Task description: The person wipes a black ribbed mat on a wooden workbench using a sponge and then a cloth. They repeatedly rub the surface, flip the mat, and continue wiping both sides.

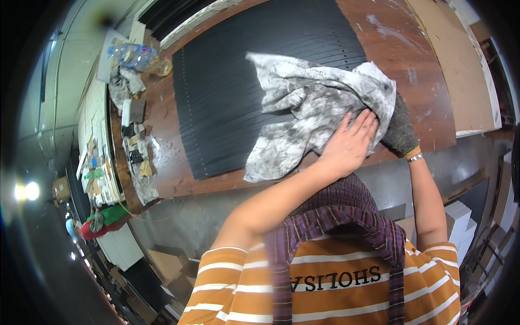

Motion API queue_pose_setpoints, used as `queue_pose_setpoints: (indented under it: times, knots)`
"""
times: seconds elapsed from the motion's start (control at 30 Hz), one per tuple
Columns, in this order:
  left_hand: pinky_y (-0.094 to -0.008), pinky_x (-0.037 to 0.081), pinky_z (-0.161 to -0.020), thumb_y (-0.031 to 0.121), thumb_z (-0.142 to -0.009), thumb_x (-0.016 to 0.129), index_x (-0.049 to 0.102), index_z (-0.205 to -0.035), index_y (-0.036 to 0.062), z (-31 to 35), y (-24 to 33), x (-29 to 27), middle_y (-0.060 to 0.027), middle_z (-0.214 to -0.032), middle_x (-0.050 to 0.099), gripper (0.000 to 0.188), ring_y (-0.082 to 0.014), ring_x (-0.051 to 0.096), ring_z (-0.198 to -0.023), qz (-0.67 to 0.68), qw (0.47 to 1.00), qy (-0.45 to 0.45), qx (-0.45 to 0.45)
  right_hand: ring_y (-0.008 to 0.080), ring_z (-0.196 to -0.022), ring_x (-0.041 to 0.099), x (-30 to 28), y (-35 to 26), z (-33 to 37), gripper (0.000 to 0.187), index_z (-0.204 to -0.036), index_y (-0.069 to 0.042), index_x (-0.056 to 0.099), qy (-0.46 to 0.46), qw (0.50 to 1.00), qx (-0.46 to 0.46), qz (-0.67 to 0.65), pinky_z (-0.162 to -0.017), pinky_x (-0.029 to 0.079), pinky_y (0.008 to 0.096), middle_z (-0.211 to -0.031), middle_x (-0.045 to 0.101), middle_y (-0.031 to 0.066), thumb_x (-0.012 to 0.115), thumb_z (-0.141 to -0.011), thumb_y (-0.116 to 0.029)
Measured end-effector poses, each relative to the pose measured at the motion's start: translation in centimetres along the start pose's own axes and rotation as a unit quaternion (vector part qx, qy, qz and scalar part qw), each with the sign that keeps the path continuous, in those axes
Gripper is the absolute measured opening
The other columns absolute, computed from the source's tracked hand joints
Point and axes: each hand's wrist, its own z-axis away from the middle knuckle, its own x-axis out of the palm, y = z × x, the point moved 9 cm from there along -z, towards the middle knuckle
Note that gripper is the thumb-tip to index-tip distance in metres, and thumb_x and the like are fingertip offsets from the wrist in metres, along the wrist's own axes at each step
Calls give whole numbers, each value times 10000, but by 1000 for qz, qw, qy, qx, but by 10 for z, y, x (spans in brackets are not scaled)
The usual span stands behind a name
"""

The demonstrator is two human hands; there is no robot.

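Observation:
A white cloth [309, 103] with grey-black smudges lies crumpled over a stack of thin black strips or slats [238, 59] on the brown table. My bare left hand [352, 138] rests on the cloth's near right part, its fingers stretched out and the thumb apart. Beside it on the right is my right hand [402, 127], in a dark grey knit glove with a yellowish cuff. The cloth covers the fingers of that hand, so their grip is hidden. A row of small pale marks runs along the left end of the black strips.
Clear plastic bottles [135, 56], a grey rag [125, 86] and small scraps [138, 157] line the table's left side. A tan board [455, 59] lies along the right. Below the near edge is a grey surface [200, 216]; white boxes [460, 225] stand at lower right.

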Motion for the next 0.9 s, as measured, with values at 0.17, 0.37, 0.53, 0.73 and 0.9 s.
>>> queue_pose_setpoints:
  times: [0.17, 0.37, 0.53, 0.73, 0.9]
  knots:
    - [-574, 137, -1243, 114, -978, 342, 244, -1589, 25, 146, -72, -23, -157, -1673, 242, 625, -306, 216, -1556, -50, 984, -11, -171, 378, -1466, 346, -16, -28, -10, 1119, -1514, -78, 422, -2, 1000, -10, 15, -1254, 206, 495, -1549, 442, 159, 934, -560, -360]
    - [-590, 161, -1225, 75, -895, 523, 303, -1575, 10, 344, -164, -81, -182, -1641, 303, 718, -321, 257, -1536, -139, 890, 39, -433, 354, -1449, 369, -20, -36, -14, 1140, -1511, -95, 421, -5, 1000, -19, 24, -1260, 206, 487, -1516, 483, 135, 933, -518, -319]
    - [-518, 70, -1257, 333, -1085, 395, 331, -1535, -70, 399, -204, -103, -250, -1622, 304, 607, -350, 239, -1534, -12, 795, 144, -589, 337, -1439, 384, -22, -44, -17, 1128, -1504, -95, 425, -9, 999, -16, 32, -1258, 211, 483, -1506, 492, 127, 924, -517, -322]
    - [-561, 161, -1227, 323, -1038, 493, 442, -1513, 36, 270, -182, -77, -194, -1562, 440, 558, -326, 372, -1473, 10, 851, -1, -525, 344, -1419, 404, -24, -46, -17, 1133, -1493, -93, 434, 5, 999, -41, 33, -1258, 212, 481, -1492, 504, 124, 936, -505, -328]
    - [-518, 92, -1254, 365, -1080, 405, 387, -1538, 3, 336, -236, -82, -210, -1596, 384, 585, -316, 286, -1524, -141, 823, -4, -550, 356, -1413, 410, -19, -40, -18, 1127, -1485, -86, 442, 14, 998, -43, 33, -1255, 218, 489, -1484, 510, 131, 943, -502, -317]
